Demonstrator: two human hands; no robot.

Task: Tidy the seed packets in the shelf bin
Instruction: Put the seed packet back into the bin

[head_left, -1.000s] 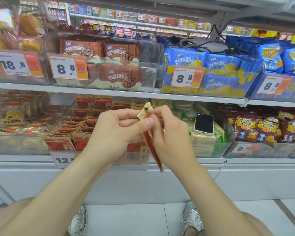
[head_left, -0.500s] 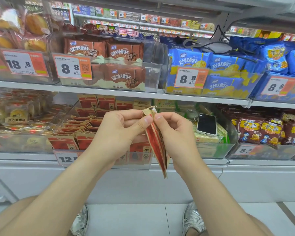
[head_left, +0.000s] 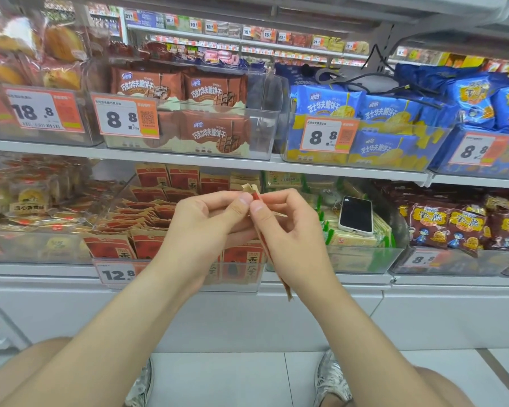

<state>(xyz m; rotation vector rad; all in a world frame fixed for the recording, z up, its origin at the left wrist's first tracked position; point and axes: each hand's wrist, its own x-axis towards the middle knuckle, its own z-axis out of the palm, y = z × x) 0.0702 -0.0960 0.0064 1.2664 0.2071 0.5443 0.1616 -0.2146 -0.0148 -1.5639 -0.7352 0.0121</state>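
A red and tan seed packet (head_left: 272,259) hangs edge-on in front of the lower shelf, its crumpled top corner sticking up between my thumbs. My left hand (head_left: 206,224) and my right hand (head_left: 288,227) both pinch that top corner, thumb tips almost touching. Behind my hands is the clear shelf bin (head_left: 109,251), holding several more red and tan seed packets (head_left: 147,212); some stand upright at the front and back, others lie flat in a fanned stack.
A white-cased phone (head_left: 355,214) lies on green and cream packets in the bin to the right. Price tag 12.8 (head_left: 116,273) hangs on the seed bin's front. Biscuit bins fill the shelf above (head_left: 188,163). My knees and shoes are below on the tiled floor.
The packet has turned back edge-on after fanning slightly open. My hands have stayed at its top corner, thumbs closing together; the view shifted slightly.
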